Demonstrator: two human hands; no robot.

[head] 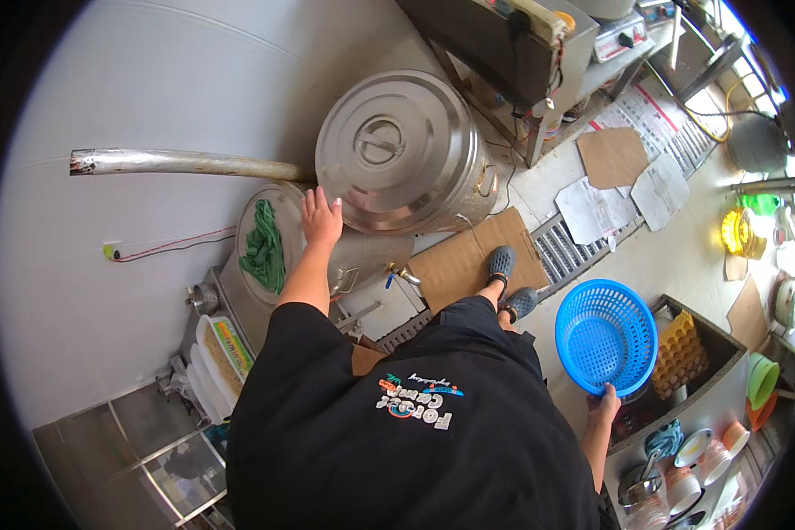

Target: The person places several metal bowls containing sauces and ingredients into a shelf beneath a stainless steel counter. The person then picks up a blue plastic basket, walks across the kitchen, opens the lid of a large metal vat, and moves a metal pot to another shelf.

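Note:
By its rim, my right hand (pixel 606 405) grips a blue plastic colander basket (pixel 606 338), out to my right. No contents show inside the basket. My left hand (pixel 321 215) is spread flat with nothing in it, beside the lidded steel pot (pixel 391 146); whether the fingertips touch its lid I cannot tell. Just left of that hand, a crumpled green cloth (pixel 263 248) lies on the top of a second steel drum (pixel 291 199). A tap with a blue lever (pixel 401 275) juts from the drum's side.
Flattened cardboard (pixel 450 265) lies under my feet, beside a metal floor grate (pixel 563 252). An open bin (pixel 729 348) holding egg trays (pixel 682 351) stands at right, with bowls and cups (pixel 682 490) near it. A steel pipe (pixel 185 162) runs along the wall.

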